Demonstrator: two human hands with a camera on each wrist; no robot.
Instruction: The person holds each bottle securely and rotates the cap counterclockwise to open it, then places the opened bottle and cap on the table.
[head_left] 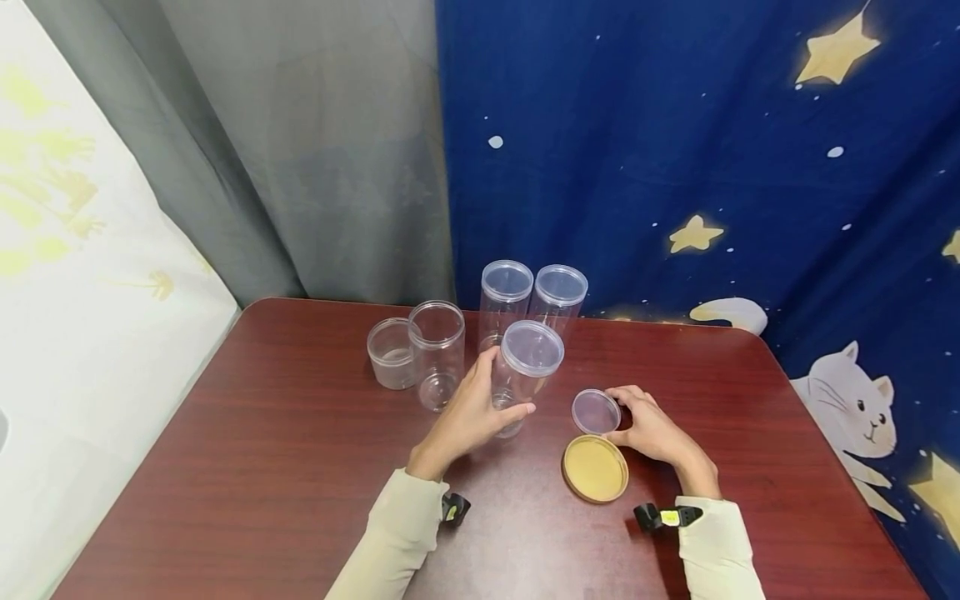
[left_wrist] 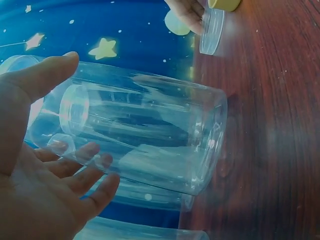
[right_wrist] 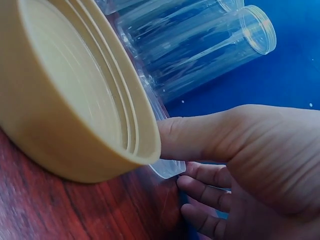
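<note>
My left hand [head_left: 471, 410] is around a tall clear plastic jar [head_left: 513, 392] that has a translucent lid on top. In the left wrist view the thumb lies on one side of this jar [left_wrist: 150, 130] and the fingers [left_wrist: 102, 192] curve along the other. At the right, my right hand [head_left: 651, 425] holds a small clear lid [head_left: 596, 412] by its edge, thumb on the near side and fingers on the far side. A yellow lid [head_left: 596, 469] lies hollow side up just in front of it. In the right wrist view the thumb tip overlaps the rim of this yellow lid [right_wrist: 90, 155].
Two more tall lidded jars, a left one [head_left: 504, 304] and a right one [head_left: 558, 300], stand behind the held jar. To the left are a lidless tall jar [head_left: 437, 358] and a short clear jar [head_left: 392, 354]. Curtains [head_left: 600, 150] hang behind the table [head_left: 262, 467].
</note>
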